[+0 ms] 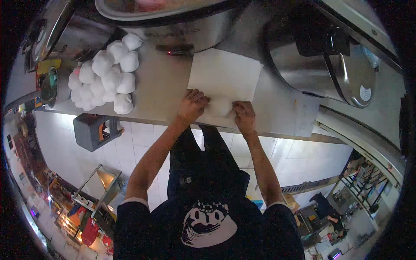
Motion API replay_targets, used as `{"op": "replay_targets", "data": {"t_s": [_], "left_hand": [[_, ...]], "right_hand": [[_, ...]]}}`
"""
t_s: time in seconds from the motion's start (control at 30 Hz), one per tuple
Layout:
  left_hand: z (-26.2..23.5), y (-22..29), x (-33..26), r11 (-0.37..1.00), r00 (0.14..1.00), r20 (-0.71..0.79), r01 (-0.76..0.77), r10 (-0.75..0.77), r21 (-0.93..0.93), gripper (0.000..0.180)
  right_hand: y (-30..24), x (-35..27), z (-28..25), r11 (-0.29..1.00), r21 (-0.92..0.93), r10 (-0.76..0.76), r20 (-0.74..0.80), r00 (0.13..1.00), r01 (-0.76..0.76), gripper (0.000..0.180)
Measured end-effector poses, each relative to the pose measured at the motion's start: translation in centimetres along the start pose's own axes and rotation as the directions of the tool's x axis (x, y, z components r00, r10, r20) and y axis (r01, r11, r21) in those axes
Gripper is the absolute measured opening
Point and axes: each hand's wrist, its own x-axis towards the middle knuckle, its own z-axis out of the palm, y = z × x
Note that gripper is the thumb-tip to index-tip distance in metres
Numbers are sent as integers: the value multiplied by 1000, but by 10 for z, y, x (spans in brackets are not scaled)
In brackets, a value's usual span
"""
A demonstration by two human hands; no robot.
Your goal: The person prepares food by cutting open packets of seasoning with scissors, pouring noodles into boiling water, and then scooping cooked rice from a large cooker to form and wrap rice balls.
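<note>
A stack of white square sheets [227, 71] lies on the metal counter in front of me. At its near edge, a pale rounded lump [222, 106] sits between my hands; whether it is bare or covered cannot be made out. My left hand [195, 104] is closed, its curled fingers pinching the sheet's left side by the lump. On the other side, my right hand [243, 113] is closed too, thumb and fingers pinching the sheet's right side. To the left, several white wrapped balls [110, 79] are heaped in a pile on the counter.
Behind the sheets stands a large round metal pot [182, 37] with a small red light. A second big steel vessel [299, 65] is at the right. A dark container [51, 86] stands beyond the pile. Below the counter edge is a black stool [93, 132] on white tiles.
</note>
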Motion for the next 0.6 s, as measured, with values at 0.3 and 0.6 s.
{"op": "replay_targets", "data": {"t_s": [0.3, 0.6], "left_hand": [[-11, -4, -22, 986, 986, 44, -160, 158, 54, 56], [3, -11, 14, 973, 990, -124, -87, 62, -215, 25]], "right_hand": [[-26, -5, -32, 995, -30, -96, 73, 993, 98, 50], [4, 11, -11, 988, 151, 12, -38, 999, -6, 25]]}}
